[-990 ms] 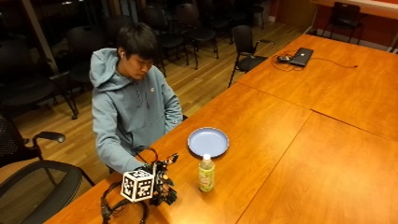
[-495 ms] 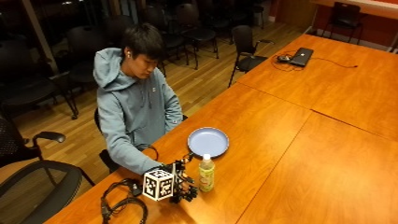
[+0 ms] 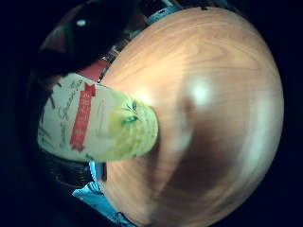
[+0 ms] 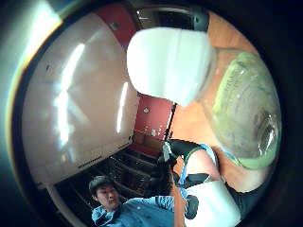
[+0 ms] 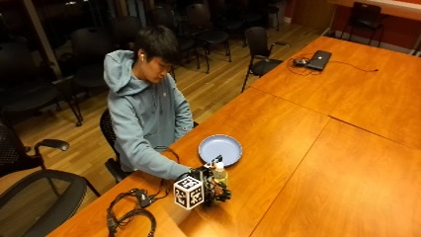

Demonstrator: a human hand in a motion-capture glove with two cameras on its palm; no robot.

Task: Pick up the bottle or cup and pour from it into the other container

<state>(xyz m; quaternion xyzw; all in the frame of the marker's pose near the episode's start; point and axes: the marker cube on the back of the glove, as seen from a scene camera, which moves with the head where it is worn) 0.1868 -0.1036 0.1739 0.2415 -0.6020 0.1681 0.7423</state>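
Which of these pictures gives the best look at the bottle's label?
The little finger side palm view: the bottle fills it, label facing out. The thumb side view shows its white cap and neck; the outside view shows it small, upright by the right hand.

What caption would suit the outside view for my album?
Seated person's gloved right hand grips a bottle standing beside a blue plate on the wooden table.

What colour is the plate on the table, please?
Pale blue; the plate shows best in the outside view.

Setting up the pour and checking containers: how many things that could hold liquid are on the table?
2. A bottle stands at the table's near edge by the gloved hand; a blue plate lies just beyond it. Nothing else shows, though the hand could hide something small.
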